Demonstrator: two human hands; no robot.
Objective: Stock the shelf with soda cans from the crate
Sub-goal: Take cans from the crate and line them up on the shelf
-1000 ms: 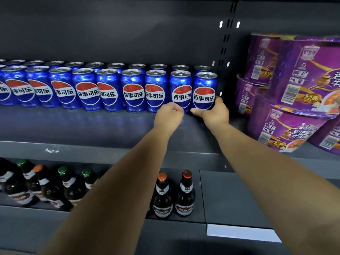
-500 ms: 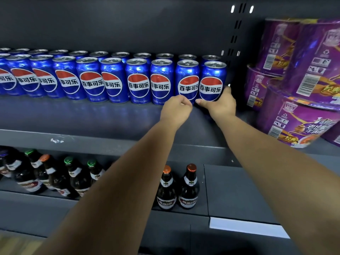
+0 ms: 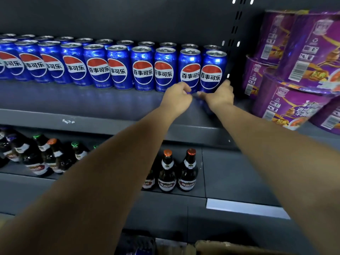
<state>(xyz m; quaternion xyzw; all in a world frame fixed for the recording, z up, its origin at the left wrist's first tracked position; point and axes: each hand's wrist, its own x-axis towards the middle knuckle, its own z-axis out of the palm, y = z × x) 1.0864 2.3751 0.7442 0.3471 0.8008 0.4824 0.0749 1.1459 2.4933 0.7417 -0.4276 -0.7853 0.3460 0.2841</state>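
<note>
Two rows of blue soda cans with red, white and blue logos stand on the dark shelf (image 3: pixel 103 105). My right hand (image 3: pixel 219 95) grips the base of the rightmost front can (image 3: pixel 213 70), thumb on its left and fingers round its right side. My left hand (image 3: pixel 176 97) has curled fingers at the base of the neighbouring can (image 3: pixel 189 69); whether it holds that can is unclear. At the bottom edge, the crate (image 3: pixel 230 247) shows as a cardboard rim with a blue can (image 3: pixel 138 252) partly in view.
Purple noodle bowls (image 3: pixel 294 89) are stacked on the same shelf just right of the cans. Brown glass bottles (image 3: pixel 176 172) stand on the shelf below. A slotted upright (image 3: pixel 237 21) runs up the back wall behind the last can.
Both hands stay at the bases of the two rightmost front cans. The view has shifted, so the cans and shelf sit a little lower and further right in frame.
</note>
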